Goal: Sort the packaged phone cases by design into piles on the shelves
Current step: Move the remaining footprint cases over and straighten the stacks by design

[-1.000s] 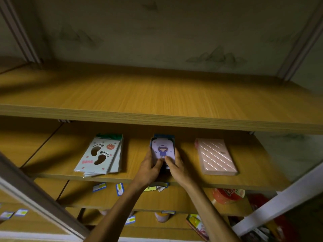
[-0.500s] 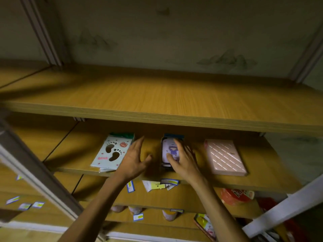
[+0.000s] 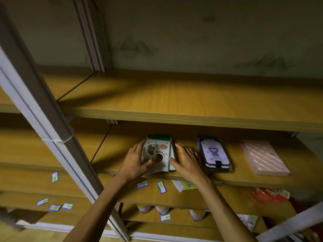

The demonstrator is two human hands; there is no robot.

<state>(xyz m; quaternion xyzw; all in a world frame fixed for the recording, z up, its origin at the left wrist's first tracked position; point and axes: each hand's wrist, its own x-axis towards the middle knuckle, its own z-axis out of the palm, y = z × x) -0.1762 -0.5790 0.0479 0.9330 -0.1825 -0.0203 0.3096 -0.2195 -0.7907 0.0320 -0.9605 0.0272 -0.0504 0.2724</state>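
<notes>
Three piles of packaged phone cases lie on the middle wooden shelf (image 3: pixel 262 180). At the left is a pale footprint-design pile (image 3: pixel 158 152) with a green top edge. My left hand (image 3: pixel 135 160) touches its left side, thumb on the front cover. My right hand (image 3: pixel 186 160) lies with straight fingers against the pile's right edge. To the right sits a purple cartoon-girl case (image 3: pixel 214 154) in a dark pack, free of both hands. Farther right lies a pink quilted case pile (image 3: pixel 264 157).
A grey metal upright (image 3: pixel 49 123) slants across the left foreground. The wide upper shelf (image 3: pixel 174 100) is bare. Lower shelves hold small blue-and-yellow labels (image 3: pixel 161 186), a red packet (image 3: pixel 269 194) and several small jars (image 3: pixel 161 209).
Both hands left the purple cartoon-girl case and moved left to the footprint pile, now bracketing it on either side. The camera view has swung left.
</notes>
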